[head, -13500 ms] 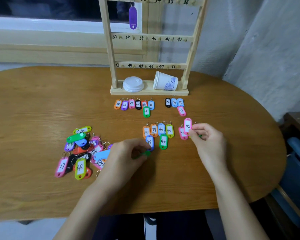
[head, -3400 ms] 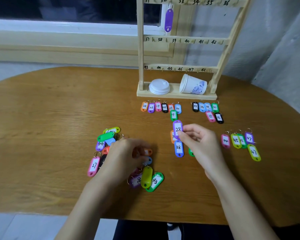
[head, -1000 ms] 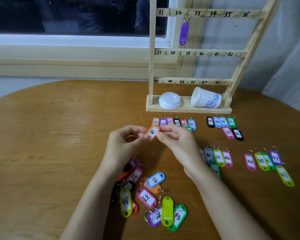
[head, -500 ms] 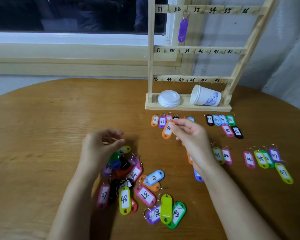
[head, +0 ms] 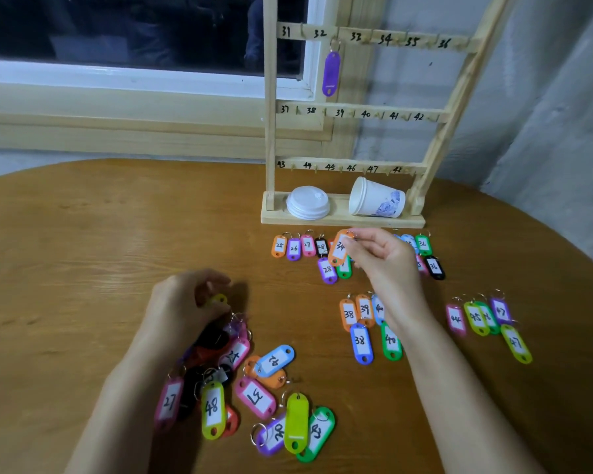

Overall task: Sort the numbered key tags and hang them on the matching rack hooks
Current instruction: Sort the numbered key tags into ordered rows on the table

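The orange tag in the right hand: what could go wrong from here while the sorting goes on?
1. The right hand pinches the orange tag just above the sorted row; setting it down carelessly could knock those tags out of order.
2. Its handwritten number is small and tilted, so it may be misread and put in the wrong group.
3. The left hand digs in the unsorted pile, where rings overlap; one tag may drag others along.

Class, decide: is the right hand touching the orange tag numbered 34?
Touching. The head view shows the right hand pinching the orange tag at its ring end, above the table.
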The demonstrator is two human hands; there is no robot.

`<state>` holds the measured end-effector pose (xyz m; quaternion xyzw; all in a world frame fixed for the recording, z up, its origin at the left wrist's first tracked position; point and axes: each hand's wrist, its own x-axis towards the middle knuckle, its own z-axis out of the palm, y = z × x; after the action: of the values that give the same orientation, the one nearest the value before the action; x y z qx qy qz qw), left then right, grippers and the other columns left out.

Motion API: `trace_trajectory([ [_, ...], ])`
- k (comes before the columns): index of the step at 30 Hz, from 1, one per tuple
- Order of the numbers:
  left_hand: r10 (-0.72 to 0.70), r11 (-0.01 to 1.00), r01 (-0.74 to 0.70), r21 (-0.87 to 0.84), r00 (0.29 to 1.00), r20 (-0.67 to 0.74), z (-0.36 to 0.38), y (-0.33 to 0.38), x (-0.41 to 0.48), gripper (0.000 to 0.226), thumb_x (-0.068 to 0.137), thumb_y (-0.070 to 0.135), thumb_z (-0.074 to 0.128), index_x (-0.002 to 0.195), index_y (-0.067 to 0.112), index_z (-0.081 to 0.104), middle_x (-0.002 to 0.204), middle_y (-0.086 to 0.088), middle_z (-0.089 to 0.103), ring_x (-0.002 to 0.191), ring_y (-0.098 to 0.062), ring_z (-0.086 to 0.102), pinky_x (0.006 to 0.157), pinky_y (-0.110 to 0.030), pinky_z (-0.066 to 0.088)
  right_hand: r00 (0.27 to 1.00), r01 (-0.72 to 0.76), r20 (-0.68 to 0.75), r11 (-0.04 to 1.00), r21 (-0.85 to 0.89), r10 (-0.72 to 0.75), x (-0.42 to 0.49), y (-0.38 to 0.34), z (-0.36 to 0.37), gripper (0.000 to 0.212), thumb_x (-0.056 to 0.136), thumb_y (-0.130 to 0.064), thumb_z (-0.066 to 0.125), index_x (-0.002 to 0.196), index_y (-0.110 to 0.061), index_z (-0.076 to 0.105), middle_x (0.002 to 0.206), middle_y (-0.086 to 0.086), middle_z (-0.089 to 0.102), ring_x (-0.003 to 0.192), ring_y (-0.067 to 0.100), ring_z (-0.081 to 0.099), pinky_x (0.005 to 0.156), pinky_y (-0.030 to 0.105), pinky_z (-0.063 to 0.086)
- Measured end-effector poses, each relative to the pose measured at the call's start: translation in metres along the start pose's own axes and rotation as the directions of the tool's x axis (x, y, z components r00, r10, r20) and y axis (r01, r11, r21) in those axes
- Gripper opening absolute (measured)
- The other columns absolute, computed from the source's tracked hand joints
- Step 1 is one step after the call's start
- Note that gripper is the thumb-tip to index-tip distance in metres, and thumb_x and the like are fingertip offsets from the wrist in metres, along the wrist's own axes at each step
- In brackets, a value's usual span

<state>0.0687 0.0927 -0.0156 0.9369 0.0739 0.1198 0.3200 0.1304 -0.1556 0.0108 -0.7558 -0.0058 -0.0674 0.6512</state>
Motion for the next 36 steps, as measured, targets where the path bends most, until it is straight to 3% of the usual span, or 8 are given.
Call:
trace_trajectory([
  [3, 0.011, 0.997, -0.017, -0.072, 0.996, -0.084, 0.002, 0.007, 0.001, 0.024, 0.066, 0.007, 0.082, 0.083, 0.023, 0.074, 0.070, 0.010, 0.062, 0.067, -0.008, 0.056, 0.063, -0.004, 0.036, 1.000, 0.015, -0.016, 1.000, -0.018, -0.016, 0.008, -0.001, -0.012, 0.010, 0.086, -0.018, 0.067, 0.095, -0.024, 0.066, 0.087, -0.007, 0.071, 0.070, -0.010, 0.062, 0.064, 0.007, 0.047],
  [7, 0.080, 0.982, -0.102, -0.158, 0.987, -0.142, 0.006, 0.017, 0.001, 0.018, 0.067, 0.016, 0.083, 0.071, 0.029, 0.071, 0.072, 0.011, 0.066, 0.065, -0.013, 0.053, 0.062, -0.023, 0.041, 0.995, 0.003, -0.100, 0.999, -0.050, -0.008, 0.027, 0.000, -0.037, 0.009, 0.087, -0.019, 0.067, 0.095, -0.022, 0.066, 0.085, -0.008, 0.070, 0.065, -0.011, 0.061, 0.061, 0.007, 0.045],
  [13, 0.126, 0.885, -0.163, -0.436, 0.986, -0.111, 0.013, 0.040, -0.003, 0.012, 0.070, 0.025, 0.078, 0.079, 0.030, 0.072, 0.083, 0.015, 0.071, 0.072, -0.004, 0.065, 0.067, -0.014, 0.050, 0.987, -0.037, -0.159, 0.978, -0.205, 0.004, 0.050, 0.013, -0.074, 0.014, 0.087, -0.016, 0.066, 0.101, -0.016, 0.068, 0.094, 0.000, 0.070, 0.084, 0.008, 0.064, 0.065, 0.016, 0.044],
  [20, 0.092, 0.810, -0.125, -0.573, 0.992, -0.085, 0.029, 0.053, -0.004, 0.041, 0.073, -0.007, 0.074, 0.097, 0.026, 0.065, 0.096, 0.004, 0.064, 0.068, -0.010, 0.062, 0.061, -0.017, 0.049, 0.994, -0.103, -0.083, 0.848, -0.519, 0.070, 0.061, 0.031, -0.087, 0.008, 0.084, -0.024, 0.070, 0.092, -0.022, 0.072, 0.088, -0.002, 0.070, 0.078, 0.012, 0.066, 0.073, 0.033, 0.054],
  [24, 0.064, 0.785, -0.094, -0.613, 0.995, -0.071, 0.030, 0.053, -0.005, 0.044, 0.076, -0.003, 0.073, 0.108, 0.026, 0.063, 0.088, 0.001, 0.061, 0.067, -0.005, 0.065, 0.060, -0.015, 0.048, 0.995, -0.098, -0.077, 0.773, -0.627, 0.064, 0.063, 0.034, -0.086, 0.016, 0.084, -0.031, 0.070, 0.097, -0.022, 0.072, 0.089, -0.004, 0.069, 0.076, 0.010, 0.064, 0.070, 0.030, 0.053],
  [27, 0.036, 0.781, -0.079, -0.620, 0.996, -0.081, 0.030, 0.052, -0.005, 0.036, 0.077, 0.000, 0.072, 0.101, 0.026, 0.066, 0.081, 0.001, 0.062, 0.069, -0.004, 0.065, 0.062, -0.013, 0.049, 0.994, -0.106, -0.094, 0.715, -0.691, 0.056, 0.061, 0.033, -0.083, 0.019, 0.085, -0.037, 0.068, 0.097, -0.023, 0.070, 0.091, -0.005, 0.067, 0.081, 0.011, 0.062, 0.061, 0.025, 0.047],
  [31, -0.006, 0.740, -0.043, -0.671, 0.997, -0.071, 0.032, 0.050, -0.004, 0.030, 0.077, -0.001, 0.072, 0.088, 0.026, 0.068, 0.077, 0.003, 0.060, 0.068, -0.004, 0.060, 0.063, -0.014, 0.048, 0.994, -0.097, -0.108, 0.651, -0.753, 0.023, 0.057, 0.028, -0.080, 0.018, 0.086, -0.039, 0.066, 0.095, -0.024, 0.070, 0.091, -0.007, 0.069, 0.068, 0.002, 0.056, 0.052, 0.020, 0.037],
  [36, -0.039, 0.702, 0.007, -0.712, 0.999, -0.029, 0.032, 0.046, -0.004, 0.010, 0.078, 0.012, 0.074, 0.079, 0.022, 0.072, 0.072, 0.004, 0.065, 0.068, -0.010, 0.056, 0.065, -0.029, 0.045, 0.990, -0.052, -0.119, 0.611, -0.790, -0.071, 0.044, 0.018, -0.074, 0.024, 0.087, -0.042, 0.064, 0.103, -0.025, 0.069, 0.098, -0.006, 0.070, 0.078, 0.008, 0.056, 0.052, 0.020, 0.034],
])
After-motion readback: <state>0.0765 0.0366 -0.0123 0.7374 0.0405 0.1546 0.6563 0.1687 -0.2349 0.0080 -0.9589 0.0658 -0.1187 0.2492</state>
